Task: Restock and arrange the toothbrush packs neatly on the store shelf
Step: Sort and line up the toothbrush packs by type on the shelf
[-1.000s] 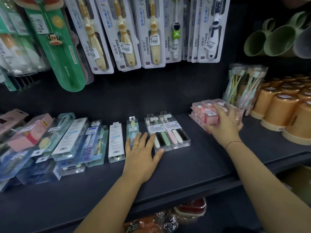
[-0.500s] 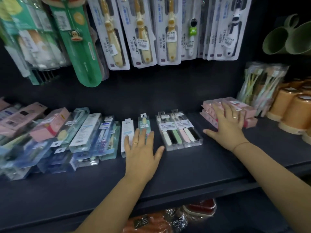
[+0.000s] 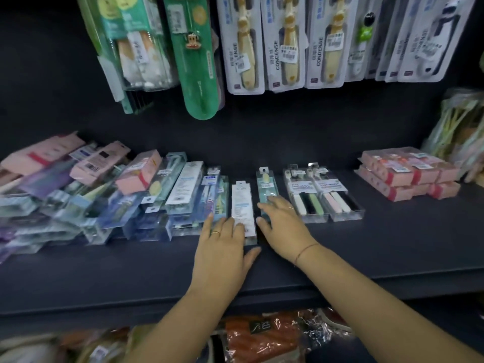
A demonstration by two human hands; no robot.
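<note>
On the dark shelf (image 3: 340, 247) lie toothbrush packs in a row. My left hand (image 3: 222, 250) lies flat, its fingertips resting on the near end of a white narrow pack (image 3: 241, 203). Just right of it, my right hand (image 3: 284, 226) lies with fingers spread over the near end of a teal narrow pack (image 3: 265, 184). Two clear multi-brush packs (image 3: 323, 189) sit side by side to the right. Pink boxed packs (image 3: 408, 174) are stacked in two layers at the far right. A messy heap of clear, blue and pink packs (image 3: 104, 195) fills the left.
Carded toothbrushes (image 3: 285, 43) and a green travel case (image 3: 196, 58) hang above the shelf. Bagged brushes (image 3: 461, 127) stand at the far right. Wrapped goods (image 3: 264, 336) sit on the lower shelf below the shelf's front edge.
My right hand left the pink stack and came left onto the teal pack. My left hand shifted slightly left onto the white pack. The view turned left.
</note>
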